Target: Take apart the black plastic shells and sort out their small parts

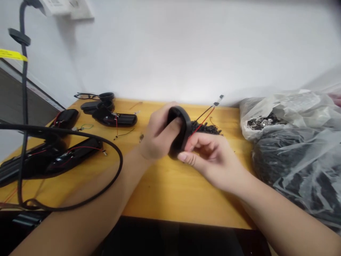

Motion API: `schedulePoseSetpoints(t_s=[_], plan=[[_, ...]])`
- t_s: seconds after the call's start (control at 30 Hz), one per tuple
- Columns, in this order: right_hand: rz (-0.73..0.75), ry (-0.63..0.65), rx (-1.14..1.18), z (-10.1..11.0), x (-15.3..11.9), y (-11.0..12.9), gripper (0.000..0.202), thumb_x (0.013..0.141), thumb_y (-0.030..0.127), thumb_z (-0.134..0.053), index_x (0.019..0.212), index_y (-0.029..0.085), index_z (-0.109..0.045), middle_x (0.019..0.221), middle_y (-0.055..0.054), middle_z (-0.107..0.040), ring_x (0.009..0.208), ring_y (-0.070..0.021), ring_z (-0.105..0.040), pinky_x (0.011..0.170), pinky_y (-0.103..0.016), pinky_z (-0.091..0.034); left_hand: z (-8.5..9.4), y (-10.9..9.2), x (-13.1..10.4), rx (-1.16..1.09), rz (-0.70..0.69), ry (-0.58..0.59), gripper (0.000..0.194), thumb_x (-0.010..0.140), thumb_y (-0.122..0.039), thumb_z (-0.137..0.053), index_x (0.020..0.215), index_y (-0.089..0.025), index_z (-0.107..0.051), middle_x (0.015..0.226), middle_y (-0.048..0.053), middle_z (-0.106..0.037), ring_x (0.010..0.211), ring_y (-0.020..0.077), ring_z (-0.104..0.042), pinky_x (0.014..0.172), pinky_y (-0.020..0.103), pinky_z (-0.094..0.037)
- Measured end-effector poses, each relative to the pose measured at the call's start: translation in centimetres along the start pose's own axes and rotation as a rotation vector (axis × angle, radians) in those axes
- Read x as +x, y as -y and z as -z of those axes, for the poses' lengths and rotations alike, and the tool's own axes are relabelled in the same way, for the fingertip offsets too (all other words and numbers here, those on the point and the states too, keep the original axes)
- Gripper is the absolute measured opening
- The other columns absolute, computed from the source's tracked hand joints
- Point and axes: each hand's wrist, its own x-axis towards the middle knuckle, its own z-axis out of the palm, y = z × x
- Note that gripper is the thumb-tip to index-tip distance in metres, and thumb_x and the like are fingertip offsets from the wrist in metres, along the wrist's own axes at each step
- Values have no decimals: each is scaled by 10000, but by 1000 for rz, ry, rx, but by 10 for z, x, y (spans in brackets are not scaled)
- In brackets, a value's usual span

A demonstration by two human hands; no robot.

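Above the middle of the wooden table I hold a black plastic housing (187, 124) with a round, hollow end tilted toward me. My left hand (159, 137) is closed around its left side, the thumb reaching into the opening. At the lower right rim, my right hand (210, 156) pinches the edge between thumb and fingers. A red and a black wire (204, 120) run up to the right from behind the housing and end in a small connector (217, 101). The far side of the housing is hidden.
Similar black housings with wires (117, 119) lie at the table's left. A pile of small black parts (205, 128) sits behind my right hand. Plastic bags of parts (298, 156) stand at right. A black cable (119, 160) loops across the left foreground.
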Motion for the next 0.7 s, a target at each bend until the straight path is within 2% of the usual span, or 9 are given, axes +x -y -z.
schedulePoseSetpoints(t_s=[0.17, 0.3, 0.4, 0.5, 0.6, 0.7], plan=[[-49, -36, 17, -5, 0, 7, 212, 816, 167, -848, 725, 172, -656, 702, 5, -657, 670, -114, -559, 643, -250, -456, -1, 2, 0, 23, 33, 7, 361, 975, -554, -677, 852, -218, -635, 741, 39, -606, 695, 187, -546, 640, 318, -432], [-82, -67, 18, -8, 0, 9, 227, 795, 153, -847, 700, 171, -642, 675, 2, -661, 637, -113, -566, 621, -247, -454, 0, 3, 1, 49, 2, 14, 328, 1017, -536, -629, 903, -229, -647, 749, 33, -603, 723, 191, -555, 674, 328, -439], [-92, -109, 7, -9, 1, 9, 243, 774, 179, -877, 692, 169, -649, 666, -3, -663, 630, -117, -563, 615, -249, -453, 2, 5, 2, 83, -25, 37, 331, 1044, -495, -604, 866, -217, -636, 746, 27, -601, 729, 177, -553, 719, 328, -438], [-123, -109, 49, -10, 2, 8, 319, 726, 258, -949, 674, 166, -648, 650, -6, -660, 604, -115, -547, 585, -247, -439, 2, 8, 4, 30, -22, 29, 307, 1042, -464, -613, 867, -212, -616, 705, 4, -567, 686, 158, -523, 677, 310, -413], [-143, -124, 122, -12, 3, 10, 374, 701, 332, -987, 678, 162, -654, 639, -10, -657, 572, -109, -521, 537, -240, -407, -3, 10, 7, -73, 68, -34, 338, 1017, -444, -618, 787, -201, -573, 650, -7, -522, 609, 140, -468, 585, 291, -360], [-115, -164, 163, -12, 3, 11, 389, 715, 357, -987, 688, 158, -655, 605, 5, -616, 545, -91, -476, 508, -226, -376, -11, 7, 10, -205, 266, -99, 369, 995, -399, -574, 693, -188, -548, 617, 0, -515, 569, 130, -461, 569, 279, -381]])
